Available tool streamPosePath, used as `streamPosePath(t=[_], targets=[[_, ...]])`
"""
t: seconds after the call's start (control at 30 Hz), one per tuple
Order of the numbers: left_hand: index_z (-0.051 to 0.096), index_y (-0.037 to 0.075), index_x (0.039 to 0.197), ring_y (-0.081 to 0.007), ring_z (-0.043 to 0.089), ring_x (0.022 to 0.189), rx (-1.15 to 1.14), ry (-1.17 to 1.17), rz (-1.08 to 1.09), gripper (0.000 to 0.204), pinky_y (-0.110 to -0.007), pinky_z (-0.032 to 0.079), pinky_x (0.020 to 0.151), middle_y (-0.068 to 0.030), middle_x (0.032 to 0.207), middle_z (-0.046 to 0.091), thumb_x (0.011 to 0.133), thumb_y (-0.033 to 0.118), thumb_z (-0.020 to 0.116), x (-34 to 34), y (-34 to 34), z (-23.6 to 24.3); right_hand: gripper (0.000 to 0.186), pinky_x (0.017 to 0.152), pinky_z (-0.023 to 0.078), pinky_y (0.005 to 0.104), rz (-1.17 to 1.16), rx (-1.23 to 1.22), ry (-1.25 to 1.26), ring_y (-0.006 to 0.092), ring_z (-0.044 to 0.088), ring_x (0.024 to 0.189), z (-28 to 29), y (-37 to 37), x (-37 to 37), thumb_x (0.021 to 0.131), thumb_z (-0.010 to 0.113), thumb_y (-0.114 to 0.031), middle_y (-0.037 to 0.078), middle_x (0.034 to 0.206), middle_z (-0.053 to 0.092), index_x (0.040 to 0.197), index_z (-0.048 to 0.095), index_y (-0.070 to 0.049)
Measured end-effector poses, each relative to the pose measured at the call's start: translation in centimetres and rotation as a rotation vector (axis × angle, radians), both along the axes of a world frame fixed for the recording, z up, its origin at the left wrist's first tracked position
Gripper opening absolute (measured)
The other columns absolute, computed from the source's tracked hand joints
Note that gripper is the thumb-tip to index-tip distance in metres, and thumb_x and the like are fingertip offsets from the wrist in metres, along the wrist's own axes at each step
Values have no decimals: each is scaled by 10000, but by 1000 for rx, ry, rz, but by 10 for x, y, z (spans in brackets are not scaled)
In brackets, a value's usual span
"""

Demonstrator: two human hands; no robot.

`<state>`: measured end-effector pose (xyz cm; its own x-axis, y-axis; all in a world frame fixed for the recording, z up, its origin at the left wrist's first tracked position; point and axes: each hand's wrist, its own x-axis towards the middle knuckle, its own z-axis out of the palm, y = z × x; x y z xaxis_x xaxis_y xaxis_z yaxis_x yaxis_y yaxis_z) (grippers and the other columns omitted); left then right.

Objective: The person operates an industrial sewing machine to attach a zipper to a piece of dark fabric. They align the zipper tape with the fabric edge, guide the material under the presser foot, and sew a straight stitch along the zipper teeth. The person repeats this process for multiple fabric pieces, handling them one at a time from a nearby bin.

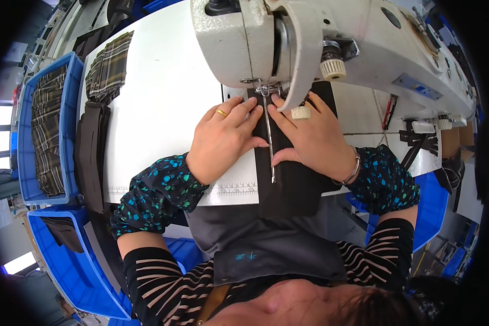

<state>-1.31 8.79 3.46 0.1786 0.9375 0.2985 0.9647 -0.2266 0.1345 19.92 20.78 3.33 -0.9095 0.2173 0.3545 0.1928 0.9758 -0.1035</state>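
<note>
A dark brown piece of fabric (pixel 293 190) lies beneath the sewing machine (pixel 228 49) and hangs over the near table edge. Along it runs a metal zipper (pixel 270 146), from the presser foot (pixel 265 90) toward me. My left hand (pixel 217 136) rests to the zipper's left, fingers stretched toward the foot and thumb tip beside the teeth. On the other side, my right hand (pixel 316 138) presses flat on the fabric, with its thumb near the zipper's lower part. Part of its fingers is hidden behind the machine's guard. Neither hand grips anything.
At left, plaid pieces (pixel 108 68) and folded dark pieces (pixel 92 152) lie along the table edge. Blue bins (pixel 69 130) stand beyond them, one holding plaid fabric. Red-handled snips (pixel 389 111) and dark strips (pixel 418 145) lie at right. A ruler strip (pixel 231 190) marks the front edge.
</note>
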Motion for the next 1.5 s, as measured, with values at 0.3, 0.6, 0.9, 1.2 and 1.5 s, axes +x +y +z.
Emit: streamPosePath(t=[0.3,0.6,0.9,1.2,1.5], targets=[[714,76,1325,-256,625,1234,24,29,5,661,-387,527,1014,-32,1365,678,796,464,797,-2,0,0,768,1141,414,548,2,-3,-7,353,584,1268,0,2,-2,613,826,-628,131,1196,664,1080,729,-25],[705,73,1327,-283,636,1196,23,-19,22,573,-390,536,990,-39,1360,683,856,388,785,-7,-2,-3,900,1115,454,502,22,-29,-128,353,628,1218,5,-22,8,722,774,-586,181,1343,654,1363,620,26],[745,64,1112,-290,681,1095,97,-188,140,242,-398,561,909,-67,1175,738,894,164,776,0,-57,-1,798,1148,463,478,18,-204,-55,366,561,1399,-8,-99,41,725,827,-284,212,1517,567,1429,593,14],[763,62,1061,-257,712,973,322,-350,-76,241,-368,585,823,-64,1050,749,831,102,824,22,-73,-15,365,1154,458,475,-17,-770,325,379,635,1312,-11,-88,37,1055,513,-130,190,1353,702,1339,668,38],[772,92,1027,-220,701,932,414,-190,-188,233,-339,587,762,-19,1018,738,812,145,845,16,-72,-18,338,1127,489,465,-14,-620,356,369,664,1268,-17,-93,25,1037,545,-96,186,1315,718,1319,677,35]])
